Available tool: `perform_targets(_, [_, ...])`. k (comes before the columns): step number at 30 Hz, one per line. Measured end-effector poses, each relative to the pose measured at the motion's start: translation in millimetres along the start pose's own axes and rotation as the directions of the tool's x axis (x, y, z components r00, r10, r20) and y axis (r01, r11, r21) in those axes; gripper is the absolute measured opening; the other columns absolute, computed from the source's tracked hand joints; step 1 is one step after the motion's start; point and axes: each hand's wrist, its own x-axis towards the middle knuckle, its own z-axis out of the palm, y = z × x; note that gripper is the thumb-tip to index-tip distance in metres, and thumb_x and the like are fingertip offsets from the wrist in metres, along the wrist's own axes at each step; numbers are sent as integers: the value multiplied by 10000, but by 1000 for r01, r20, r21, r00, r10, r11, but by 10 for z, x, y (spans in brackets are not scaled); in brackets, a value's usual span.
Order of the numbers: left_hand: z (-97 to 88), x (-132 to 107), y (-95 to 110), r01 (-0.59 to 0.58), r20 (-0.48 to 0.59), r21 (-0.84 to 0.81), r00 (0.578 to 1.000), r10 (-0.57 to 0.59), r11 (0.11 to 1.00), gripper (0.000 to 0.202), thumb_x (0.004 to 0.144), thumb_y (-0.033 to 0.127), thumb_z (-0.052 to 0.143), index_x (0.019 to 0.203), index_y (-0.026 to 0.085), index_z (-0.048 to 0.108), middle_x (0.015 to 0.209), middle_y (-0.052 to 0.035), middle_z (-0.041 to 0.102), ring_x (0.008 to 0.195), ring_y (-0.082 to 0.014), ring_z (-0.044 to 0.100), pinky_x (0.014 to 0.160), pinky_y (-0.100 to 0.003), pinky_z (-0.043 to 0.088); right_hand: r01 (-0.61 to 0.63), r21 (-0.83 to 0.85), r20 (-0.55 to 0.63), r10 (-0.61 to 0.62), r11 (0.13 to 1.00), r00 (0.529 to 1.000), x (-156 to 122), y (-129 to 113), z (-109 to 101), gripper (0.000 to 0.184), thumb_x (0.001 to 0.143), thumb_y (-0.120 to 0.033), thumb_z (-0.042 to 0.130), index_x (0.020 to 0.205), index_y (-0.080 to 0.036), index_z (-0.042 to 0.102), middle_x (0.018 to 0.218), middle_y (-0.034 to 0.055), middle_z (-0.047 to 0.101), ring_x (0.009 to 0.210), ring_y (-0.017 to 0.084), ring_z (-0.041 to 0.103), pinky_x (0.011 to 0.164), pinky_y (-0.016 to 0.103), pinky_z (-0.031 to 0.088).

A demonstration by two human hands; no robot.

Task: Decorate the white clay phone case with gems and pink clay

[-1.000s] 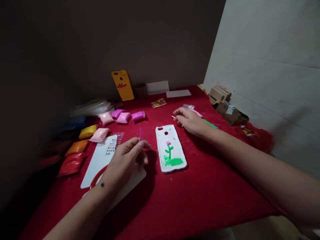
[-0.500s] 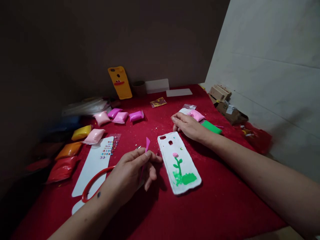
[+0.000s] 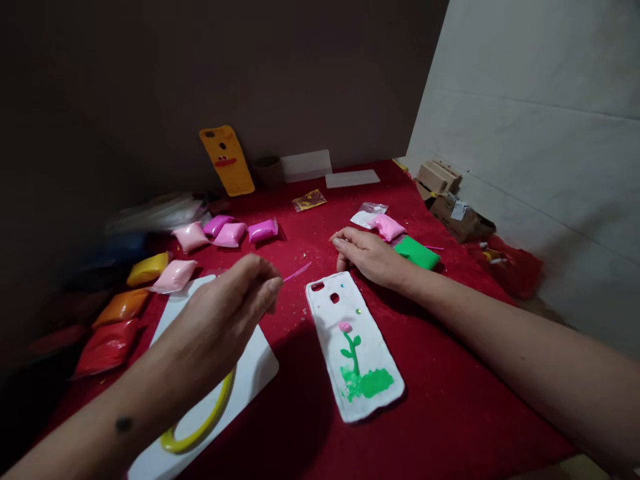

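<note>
Moved: left hand point(image 3: 220, 313) has lifted off the white board point(image 3: 250, 373), carrying the pink tool point(image 3: 298, 271) up; phone case point(image 3: 353, 343) sits lower in view.
Cloth: red tablecloth point(image 3: 440, 400) under the phone case; dark wall behind, pale wall to its right.
Phone case: white, flat, clay flower point(image 3: 350, 347) on it.
Left hand: left of the phone case, fingers pinched on the pink tool.
Right hand point(image 3: 367, 253): loosely curled at the phone case's top corner; contents unclear.
Advice: probably brace the phone case, approach the flower shallowly.
</note>
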Motion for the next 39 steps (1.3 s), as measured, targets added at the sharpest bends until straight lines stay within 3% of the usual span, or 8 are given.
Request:
perform_targets(2, [7,145,74,-101,34,156,995,97,983,169,836,366,500,718,255,546,605,12,561,529,-166,463,496,-275,322,10,0,-9,-10,1000,1000,-14,-5,6,194,974,-296,388,927,-180,536,697,10,633,659,139,589,647,251,419])
perform_targets(5, [58,358,135,-173,70,237,985,161,956,148,841,300,497,727,249,575,604,9,544,553,-164,440,532,-273,283,32,-3,-17,-32,999,999,-37,-24,4,190,974,-282,390,935,-178,544,694,8,628,659,140,580,665,258,418])
perform_targets(11, [137,539,29,-233,210,189,959,192,954,163,786,144,573,644,206,622,550,41,534,517,-111,407,535,-241,257,45,53,4,-45,998,999,-59,-34,-1,188,971,-266,374,999,-172,535,695,11,629,664,148,595,653,263,425])
perform_targets(14, [164,566,-96,-229,244,152,952,188,962,152,798,146,586,664,187,645,588,39,581,548,-106,464,561,-226,309,67,-16,-49,-68,998,996,-64,-36,12,176,967,-256,387,1007,-170,536,717,13,622,683,152,588,673,270,417])
perform_targets(18, [238,630,-198,-211,231,147,957,174,966,114,849,218,595,780,166,669,736,8,652,687,-143,563,671,-265,407,74,-169,-140,-98,983,985,-81,-63,29,163,964,-245,405,940,-172,549,715,10,598,685,158,574,685,280,391])
perform_targets(22, [344,678,-215,-222,242,152,953,182,963,153,872,283,608,789,159,642,801,-5,649,746,-155,588,747,-343,465,39,-166,-141,-63,985,988,-91,-90,34,216,966,-234,404,793,-190,525,665,-1,590,645,147,562,668,273,374])
perform_targets(32, [382,702,-301,-205,191,21,962,197,979,127,769,247,625,695,230,728,718,-24,689,692,-192,563,661,-259,386,33,-124,-137,-50,992,989,-67,-68,42,253,963,-227,410,725,-201,494,625,-13,572,614,139,542,644,264,368])
perform_targets(39, [228,598,-116,-170,94,-23,981,171,985,118,798,199,629,743,211,733,759,-26,683,742,-190,545,714,-254,354,31,-145,-145,-52,989,988,-78,-71,37,266,964,-220,403,715,-202,495,641,-5,583,626,143,544,656,269,368])
